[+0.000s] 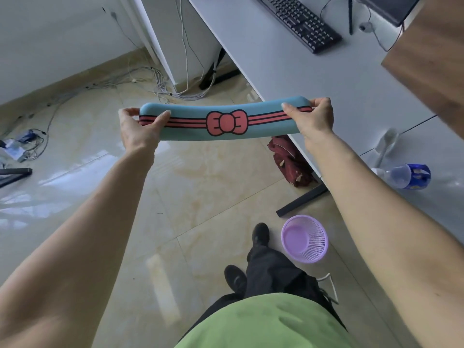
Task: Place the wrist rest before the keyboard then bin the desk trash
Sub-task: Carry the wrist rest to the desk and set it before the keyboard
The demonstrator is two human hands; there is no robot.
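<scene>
Two hands gripping wrist rest [226, 121], purple basket [305, 238] holding nothing

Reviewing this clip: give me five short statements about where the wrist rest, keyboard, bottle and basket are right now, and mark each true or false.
1. Both hands hold the wrist rest, the left hand at one end and the right hand at the other. True.
2. The wrist rest already lies on the desk in front of the keyboard. False: it is held in the air, mostly over the floor.
3. A plastic bottle lies on its side on the desk. True.
4. The purple basket stands on the desk. False: it is on the floor beside the person's feet.
5. The wrist rest is plain black. False: it is blue with a pink bow and stripes.
</scene>
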